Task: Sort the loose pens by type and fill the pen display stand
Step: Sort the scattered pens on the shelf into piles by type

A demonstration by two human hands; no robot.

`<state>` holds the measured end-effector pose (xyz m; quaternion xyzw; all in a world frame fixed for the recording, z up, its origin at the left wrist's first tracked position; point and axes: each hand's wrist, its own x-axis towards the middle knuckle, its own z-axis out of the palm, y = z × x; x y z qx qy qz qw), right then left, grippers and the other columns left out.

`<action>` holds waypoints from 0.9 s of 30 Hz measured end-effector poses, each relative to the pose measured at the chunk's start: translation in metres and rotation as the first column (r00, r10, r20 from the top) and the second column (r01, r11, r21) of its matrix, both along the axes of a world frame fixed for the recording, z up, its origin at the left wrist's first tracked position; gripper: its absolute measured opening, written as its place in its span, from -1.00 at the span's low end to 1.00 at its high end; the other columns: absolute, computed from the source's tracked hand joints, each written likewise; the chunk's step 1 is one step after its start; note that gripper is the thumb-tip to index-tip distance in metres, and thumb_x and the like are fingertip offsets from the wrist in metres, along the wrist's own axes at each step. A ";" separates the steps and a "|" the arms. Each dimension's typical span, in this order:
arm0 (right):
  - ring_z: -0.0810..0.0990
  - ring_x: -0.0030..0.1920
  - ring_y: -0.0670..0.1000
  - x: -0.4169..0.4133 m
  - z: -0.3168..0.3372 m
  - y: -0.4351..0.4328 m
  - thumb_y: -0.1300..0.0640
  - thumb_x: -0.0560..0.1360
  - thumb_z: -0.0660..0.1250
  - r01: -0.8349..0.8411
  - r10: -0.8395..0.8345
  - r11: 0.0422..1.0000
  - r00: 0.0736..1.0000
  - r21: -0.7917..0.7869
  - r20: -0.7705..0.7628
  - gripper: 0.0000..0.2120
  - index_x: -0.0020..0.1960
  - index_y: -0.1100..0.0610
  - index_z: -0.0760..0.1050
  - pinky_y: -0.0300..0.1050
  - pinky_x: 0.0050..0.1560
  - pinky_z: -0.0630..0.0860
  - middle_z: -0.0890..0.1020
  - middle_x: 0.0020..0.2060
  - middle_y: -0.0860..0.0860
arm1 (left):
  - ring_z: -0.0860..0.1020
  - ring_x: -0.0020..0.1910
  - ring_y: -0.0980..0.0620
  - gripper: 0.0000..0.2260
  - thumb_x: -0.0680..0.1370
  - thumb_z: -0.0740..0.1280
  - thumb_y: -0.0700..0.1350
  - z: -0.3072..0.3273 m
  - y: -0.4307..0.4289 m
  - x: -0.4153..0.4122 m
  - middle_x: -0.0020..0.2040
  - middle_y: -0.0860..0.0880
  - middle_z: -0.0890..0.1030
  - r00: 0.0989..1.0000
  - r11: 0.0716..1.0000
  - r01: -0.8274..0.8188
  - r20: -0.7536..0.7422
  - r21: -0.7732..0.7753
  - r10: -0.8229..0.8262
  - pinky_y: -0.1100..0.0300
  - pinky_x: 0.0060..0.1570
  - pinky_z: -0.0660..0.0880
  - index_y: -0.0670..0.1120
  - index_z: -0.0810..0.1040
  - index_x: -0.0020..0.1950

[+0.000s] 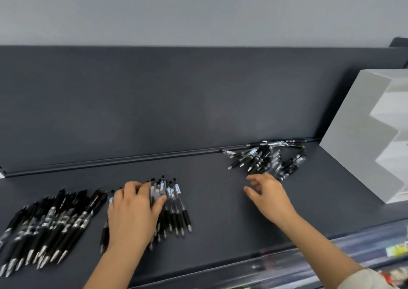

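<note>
On the dark shelf [209, 211] lie three groups of pens. A row of black-barrelled pens [46, 227] sits at the far left. Beside it is a row of clear-barrelled pens with black grips [176, 207], and my left hand [130, 213] lies flat on top of these, fingers spread. A loose mixed pile of pens [267, 158] rests at the back right. My right hand [267, 193] hovers just in front of that pile with fingers loosely spread and holds nothing. The white stepped display stand [353, 138] is at the right edge.
A dark back panel [176, 103] rises behind the shelf with a rail along its foot. Below the shelf's front edge at lower right a lower shelf with blurred colourful goods [395, 251] shows.
</note>
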<state>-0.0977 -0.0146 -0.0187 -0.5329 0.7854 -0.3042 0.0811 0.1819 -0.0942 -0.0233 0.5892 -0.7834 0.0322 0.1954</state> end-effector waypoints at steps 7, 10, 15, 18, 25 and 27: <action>0.45 -0.10 -0.09 -0.023 -0.005 0.000 0.10 0.50 0.33 0.026 -0.026 1.000 0.999 -0.014 -0.024 -0.69 0.23 0.14 0.51 -0.22 -0.03 0.41 0.49 -0.03 -0.03 | 0.41 0.21 -0.21 -0.45 0.50 0.14 0.25 -0.005 0.005 -0.003 0.22 -0.14 0.50 0.998 0.988 -0.066 -0.010 0.141 0.068 -0.07 0.05 0.47 -0.08 0.47 0.33; 0.48 -0.07 -0.04 -0.032 -0.005 0.002 0.12 0.50 0.33 0.032 -0.032 0.999 0.999 0.001 -0.004 -0.69 0.23 0.15 0.51 -0.19 0.00 0.45 0.51 0.00 0.01 | 0.43 0.19 -0.18 -0.48 0.50 0.15 0.26 -0.002 0.002 -0.004 0.20 -0.10 0.50 0.998 0.987 -0.065 0.020 0.145 0.063 -0.06 0.02 0.48 -0.06 0.51 0.28; 0.52 -0.03 -0.02 -0.053 -0.004 0.011 0.13 0.50 0.33 0.056 -0.055 0.998 0.998 -0.039 0.020 -0.70 0.22 0.13 0.51 -0.12 0.06 0.49 0.51 -0.01 0.00 | 0.48 0.10 -0.19 -0.57 0.47 0.27 0.20 0.005 0.002 -0.018 0.14 -0.08 0.53 0.999 0.996 -0.028 0.019 0.086 0.026 -0.09 -0.06 0.50 -0.07 0.57 0.18; 0.51 0.07 0.04 -0.070 -0.002 0.017 0.17 0.52 0.29 0.085 -0.085 0.996 0.996 -0.026 -0.012 -0.71 0.24 0.13 0.50 -0.06 0.09 0.49 0.51 0.04 0.03 | 0.52 0.01 -0.19 -0.65 0.45 0.37 0.11 0.013 0.000 -0.042 0.07 -0.07 0.57 0.997 0.997 0.075 -0.002 0.023 -0.075 -0.06 -0.13 0.51 -0.09 0.62 0.10; 0.36 0.21 0.09 -0.105 -0.008 0.032 0.19 0.56 0.23 -0.059 0.109 0.972 0.970 0.226 -0.216 -0.68 0.30 0.04 0.42 -0.06 0.21 0.39 0.40 0.26 -0.02 | 0.47 0.11 -0.01 -0.72 0.53 0.29 0.08 0.024 0.020 -0.147 0.09 0.07 0.52 0.890 0.890 0.454 -0.058 0.041 -0.452 0.07 0.04 0.44 0.03 0.57 0.18; 0.37 0.20 0.08 -0.110 -0.008 0.035 0.19 0.55 0.24 -0.061 0.106 0.973 0.975 0.224 -0.197 -0.71 0.26 0.04 0.45 -0.04 0.21 0.39 0.42 0.20 0.00 | 0.39 0.20 0.05 -0.68 0.57 0.19 0.11 0.021 0.024 -0.173 0.18 0.11 0.46 0.867 0.862 0.498 -0.044 0.100 -0.496 0.14 0.16 0.38 0.07 0.48 0.28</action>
